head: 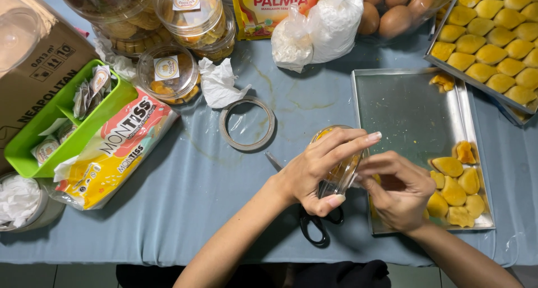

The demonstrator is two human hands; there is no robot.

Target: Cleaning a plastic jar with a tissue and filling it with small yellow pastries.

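Note:
My left hand [315, 170] grips a clear round plastic jar [338, 173] with yellow cookies inside, tilted on its side just above the table. My right hand [395, 190] is curled at the jar's mouth, fingers pinched together, over the left edge of a metal baking tray [412, 111]. Several yellow cookies [457, 187] lie in the tray's near right corner. Black-handled scissors [314, 226] lie on the blue-grey tablecloth beneath my left hand, partly hidden.
A tape roll [247, 124], crumpled tissue [218, 83], filled cookie jars [168, 72], a tissue pack [115, 153], a green bin [33, 153], a cardboard box [33, 80], eggs [392, 10], white plastic bags [322, 27] and a second tray of cookies [493, 41] surround the work area.

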